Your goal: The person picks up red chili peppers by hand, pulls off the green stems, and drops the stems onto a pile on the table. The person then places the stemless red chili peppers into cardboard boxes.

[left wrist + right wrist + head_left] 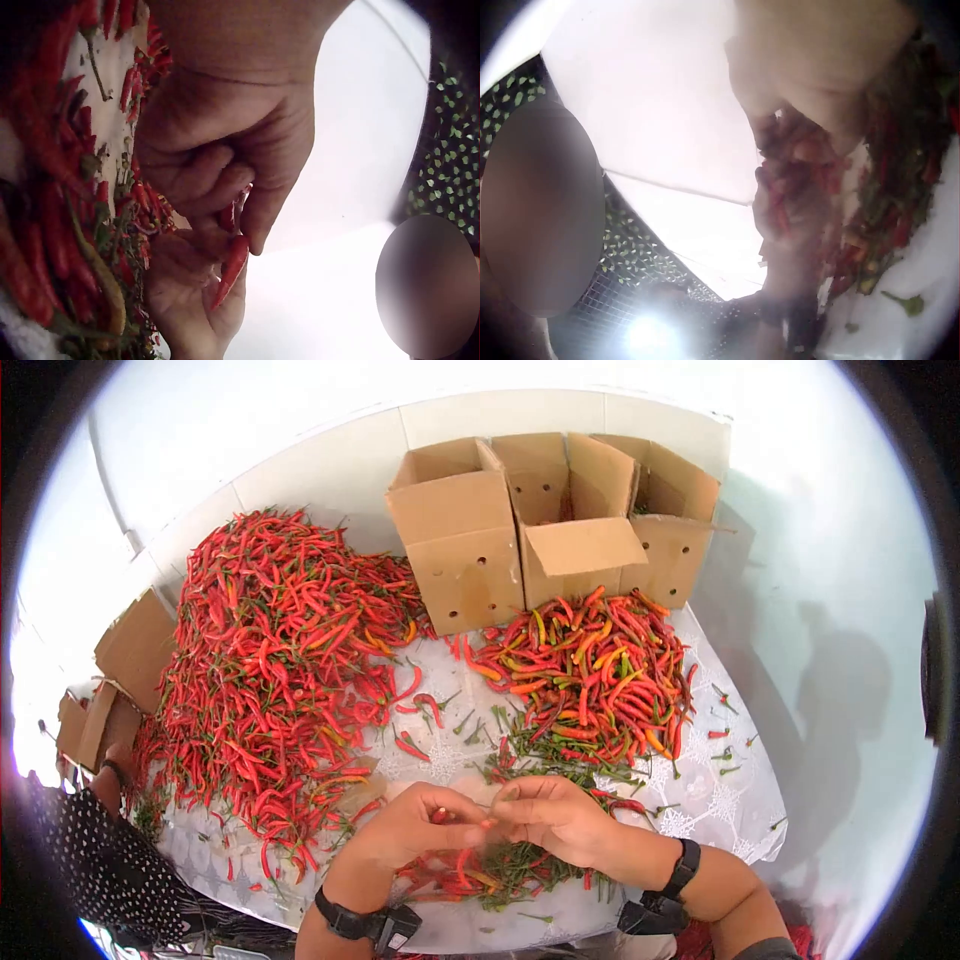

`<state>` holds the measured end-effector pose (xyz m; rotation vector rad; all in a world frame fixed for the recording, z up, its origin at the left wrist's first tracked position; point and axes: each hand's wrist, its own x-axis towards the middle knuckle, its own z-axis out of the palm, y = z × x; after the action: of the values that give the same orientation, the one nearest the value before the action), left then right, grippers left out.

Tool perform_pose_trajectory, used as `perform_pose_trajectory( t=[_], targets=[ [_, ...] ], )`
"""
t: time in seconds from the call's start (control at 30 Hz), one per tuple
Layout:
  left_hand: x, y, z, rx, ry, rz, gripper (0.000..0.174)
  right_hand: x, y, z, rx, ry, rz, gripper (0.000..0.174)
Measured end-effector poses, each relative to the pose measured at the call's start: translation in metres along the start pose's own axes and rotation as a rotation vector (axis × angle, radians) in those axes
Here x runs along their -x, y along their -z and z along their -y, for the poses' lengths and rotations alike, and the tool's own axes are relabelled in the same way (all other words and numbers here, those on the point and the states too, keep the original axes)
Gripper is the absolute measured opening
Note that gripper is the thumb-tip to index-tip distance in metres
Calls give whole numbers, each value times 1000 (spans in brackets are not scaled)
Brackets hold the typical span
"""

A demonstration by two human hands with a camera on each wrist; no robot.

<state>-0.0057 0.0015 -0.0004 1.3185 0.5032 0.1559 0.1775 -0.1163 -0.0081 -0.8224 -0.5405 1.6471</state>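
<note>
My left hand holds red chilli peppers over the table's front. One red chilli sticks out at its thumb tip in the left wrist view, and more red shows inside its curled fingers. My right hand meets it fingertip to fingertip, with thumb and forefinger pinched together at the chilli's end; the exact grip point is hidden. Below the hands lies a heap of green stems mixed with red bits. The right wrist view is blurred, with red between both hands.
A tall mound of red chillies fills the left side. A smaller chilli pile lies ahead, before several open cardboard boxes. Loose stems dot the white tablecloth. Another person's arm is at the far left, by a carton.
</note>
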Motion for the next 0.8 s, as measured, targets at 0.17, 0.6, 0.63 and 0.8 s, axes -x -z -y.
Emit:
perform_pose_trajectory(
  t=[0.17,0.6,0.63,0.8],
  targets=[
    [-4,2,1,122,51,12,21,-4,5,-3,1,108,-140,12],
    [-9,27,-8,892,33,-358,16,12,5,33,1591,829,-267,12],
    [-4,32,-13,934,-6,-407,14,19,4,40,1609,778,-292,13],
    [26,8,-99,580,-631,-846,12,32,28,62,1657,691,-276,13]
  ],
)
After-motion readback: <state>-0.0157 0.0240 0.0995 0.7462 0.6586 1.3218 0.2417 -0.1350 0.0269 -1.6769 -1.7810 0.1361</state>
